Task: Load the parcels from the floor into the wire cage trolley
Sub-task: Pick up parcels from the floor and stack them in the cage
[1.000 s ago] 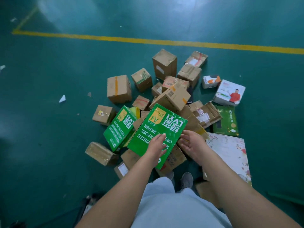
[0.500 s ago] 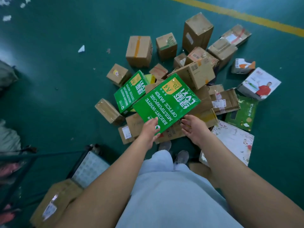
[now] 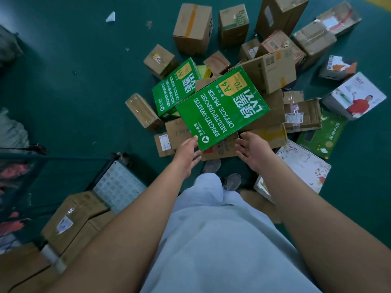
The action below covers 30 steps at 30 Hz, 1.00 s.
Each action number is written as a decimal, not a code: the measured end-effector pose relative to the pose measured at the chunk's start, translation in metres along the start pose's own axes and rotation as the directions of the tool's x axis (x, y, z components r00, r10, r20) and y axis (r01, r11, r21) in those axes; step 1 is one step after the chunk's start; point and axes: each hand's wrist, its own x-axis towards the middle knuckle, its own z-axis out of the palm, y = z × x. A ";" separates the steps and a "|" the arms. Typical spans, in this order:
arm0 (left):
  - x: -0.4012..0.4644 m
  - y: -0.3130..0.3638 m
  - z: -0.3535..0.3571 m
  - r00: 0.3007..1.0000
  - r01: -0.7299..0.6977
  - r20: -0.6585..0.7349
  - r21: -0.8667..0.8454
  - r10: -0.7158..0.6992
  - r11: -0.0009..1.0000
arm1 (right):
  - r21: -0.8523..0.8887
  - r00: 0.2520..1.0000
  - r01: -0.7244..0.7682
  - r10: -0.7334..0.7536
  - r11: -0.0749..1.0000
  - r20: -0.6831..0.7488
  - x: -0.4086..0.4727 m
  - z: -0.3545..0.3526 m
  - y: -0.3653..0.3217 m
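A green A4 office-paper box [image 3: 222, 106] lies tilted on top of a heap of brown cardboard parcels [image 3: 268, 70] on the green floor. My left hand [image 3: 188, 151] reaches to its near corner with straight fingers that touch the edge. My right hand [image 3: 252, 150] hovers spread just right of that corner, holding nothing. A second green paper box [image 3: 175, 87] leans behind the first, to its left. The wire cage trolley [image 3: 118, 185] stands at the lower left, with brown parcels [image 3: 72, 216] inside it.
Around the heap lie a white box with a printed figure in red [image 3: 355, 96], a dark green flat box [image 3: 323, 136] and a floral flat box [image 3: 302, 163]. My shoes [image 3: 211, 166] stand just before the pile. A paper scrap [image 3: 111, 16] lies far left.
My view has swung left and down, bringing the trolley into sight. My left hand has slid off the top of the green box to its near corner; my right hand has opened wider.
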 end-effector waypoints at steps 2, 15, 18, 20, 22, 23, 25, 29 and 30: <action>0.006 -0.002 0.000 1.000 -0.001 0.002 0.006 0.001 1.000 | -0.014 1.000 0.003 -0.003 1.000 -0.010 0.003 -0.001 0.000; 0.064 -0.028 -0.004 0.994 0.105 -0.002 0.121 -0.106 0.987 | -0.084 0.995 -0.090 0.085 0.992 -0.060 0.067 -0.020 0.034; 0.066 -0.025 -0.012 0.996 0.094 -0.009 0.108 -0.094 0.990 | -0.101 0.994 -0.104 0.099 0.989 -0.056 0.069 -0.002 0.038; 0.068 -0.026 -0.022 0.994 0.109 -0.016 0.109 -0.108 0.988 | -0.125 0.992 -0.120 0.115 0.985 -0.045 0.071 0.011 0.045; 0.075 -0.030 -0.033 0.992 0.129 -0.013 0.099 -0.128 0.987 | -0.137 0.991 -0.131 0.129 0.982 -0.024 0.076 0.021 0.052; 0.081 -0.029 -0.039 0.992 0.126 -0.010 0.090 -0.126 0.988 | -0.139 0.992 -0.126 0.124 0.982 -0.021 0.080 0.028 0.052; 0.097 -0.019 -0.050 0.993 0.119 0.000 0.081 -0.120 0.990 | -0.149 0.994 -0.109 0.106 0.983 -0.029 0.091 0.047 0.046; 0.119 0.003 -0.072 0.992 0.120 0.015 0.123 -0.122 0.985 | -0.149 0.996 -0.086 0.080 0.985 -0.046 0.104 0.085 0.039; 0.123 0.008 -0.078 0.993 0.115 0.021 0.146 -0.120 0.983 | -0.143 0.996 -0.082 0.076 0.986 -0.045 0.105 0.094 0.038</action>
